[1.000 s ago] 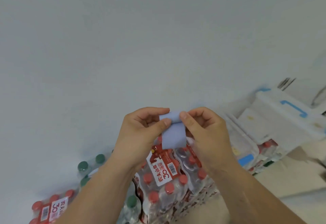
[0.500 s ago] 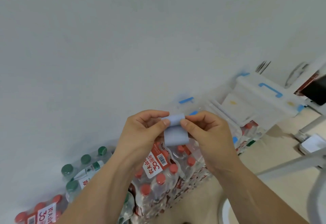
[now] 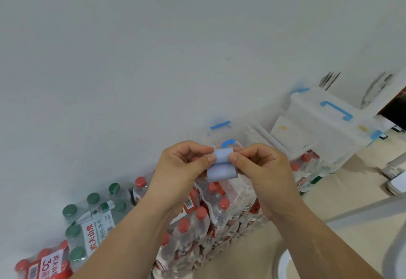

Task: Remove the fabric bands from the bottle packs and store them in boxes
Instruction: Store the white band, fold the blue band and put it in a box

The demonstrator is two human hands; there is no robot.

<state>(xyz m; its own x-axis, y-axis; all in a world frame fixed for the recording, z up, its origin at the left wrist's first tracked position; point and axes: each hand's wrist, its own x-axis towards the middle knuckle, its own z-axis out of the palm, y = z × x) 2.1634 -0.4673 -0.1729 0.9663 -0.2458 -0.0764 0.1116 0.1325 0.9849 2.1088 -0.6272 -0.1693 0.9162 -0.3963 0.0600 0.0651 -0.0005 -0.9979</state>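
Fingers (image 3: 207,159) pinch fabric band (image 3: 222,169) from both sides

Fabric band (image 3: 222,164) held between left hand (image 3: 186,166) and right hand (image 3: 261,166), bottle packs (image 3: 211,212) below against the wall (image 3: 153,58), storage boxes (image 3: 325,129) right of the packs.

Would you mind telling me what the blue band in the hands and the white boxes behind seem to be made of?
The band looks like soft matte fabric: it folds limply, without shine, pinched between the left hand and right hand. The boxes are probably smooth, milky plastic; their walls let shapes show through dimly.
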